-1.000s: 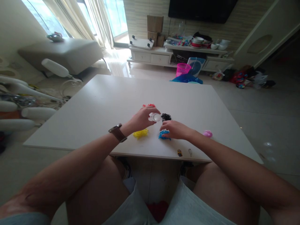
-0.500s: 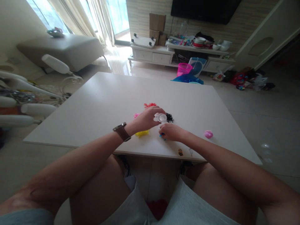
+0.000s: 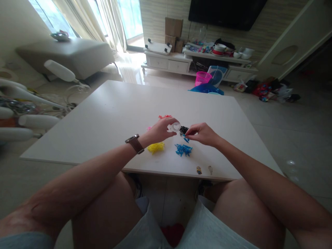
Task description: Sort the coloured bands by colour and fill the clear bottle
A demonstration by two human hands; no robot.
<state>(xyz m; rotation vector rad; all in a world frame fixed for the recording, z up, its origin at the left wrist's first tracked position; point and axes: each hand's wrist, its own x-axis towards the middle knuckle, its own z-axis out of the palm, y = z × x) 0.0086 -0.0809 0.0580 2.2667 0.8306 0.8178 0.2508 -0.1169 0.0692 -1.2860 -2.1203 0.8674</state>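
My left hand [image 3: 163, 129], a brown-strapped watch on its wrist, is closed around a small clear plastic container [image 3: 176, 127] whose round end faces up at me. Just to its right, my right hand [image 3: 204, 134] pinches a few small blue plastic pieces [image 3: 186, 139] between thumb and fingertips. A pile of the same blue pieces [image 3: 183, 150] lies on the table below. Partly behind my hands is a heap of small black pieces [image 3: 183, 130]. Yellow pieces [image 3: 156, 147] lie under my left wrist, with red pieces [image 3: 165, 117] beyond the hand and pink ones [image 3: 149, 128] mostly hidden.
Near the front edge of the white table [image 3: 124, 110] lie a small yellow cartoon figure [image 3: 199, 170] and a small clear item [image 3: 210, 169]. Past the far edge stand a pink basket [image 3: 202, 78] and a low white cabinet [image 3: 166, 62]. White chair parts [image 3: 61, 71] rise on the left.
My right hand has risen from the blue pile and moved right, lifting a few blue pieces and uncovering the pile. The pink round item is now out of sight by my right forearm.
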